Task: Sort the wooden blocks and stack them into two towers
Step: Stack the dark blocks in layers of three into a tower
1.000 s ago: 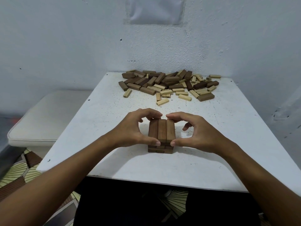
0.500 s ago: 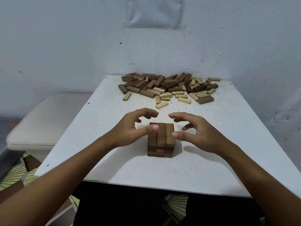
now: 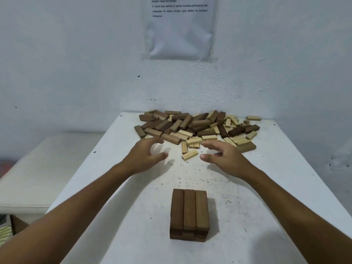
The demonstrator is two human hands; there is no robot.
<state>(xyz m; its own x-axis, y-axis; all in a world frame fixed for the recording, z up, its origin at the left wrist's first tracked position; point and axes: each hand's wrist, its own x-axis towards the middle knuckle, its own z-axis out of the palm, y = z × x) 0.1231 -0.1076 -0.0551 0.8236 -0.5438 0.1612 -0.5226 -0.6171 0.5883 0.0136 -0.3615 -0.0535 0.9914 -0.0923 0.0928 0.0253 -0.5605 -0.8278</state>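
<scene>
A short tower of dark brown blocks (image 3: 189,212) stands near the table's front, its top layer three blocks side by side over a crosswise layer. At the far edge lies a mixed pile of dark and light wooden blocks (image 3: 198,128). My left hand (image 3: 146,155) hovers just in front of the pile's left side, fingers loosely curved and holding nothing. My right hand (image 3: 221,155) hovers beside it, also holding nothing, close to a loose light block (image 3: 190,154).
The white table (image 3: 114,206) stands against a white wall with a paper sheet (image 3: 180,29) taped above. A cream cushioned seat (image 3: 28,178) sits lower to the left. A dark block (image 3: 246,147) lies at the pile's right front.
Both hands let go of the dark tower and moved forward to the pile. The camera tilted, so the tower sits lower in view.
</scene>
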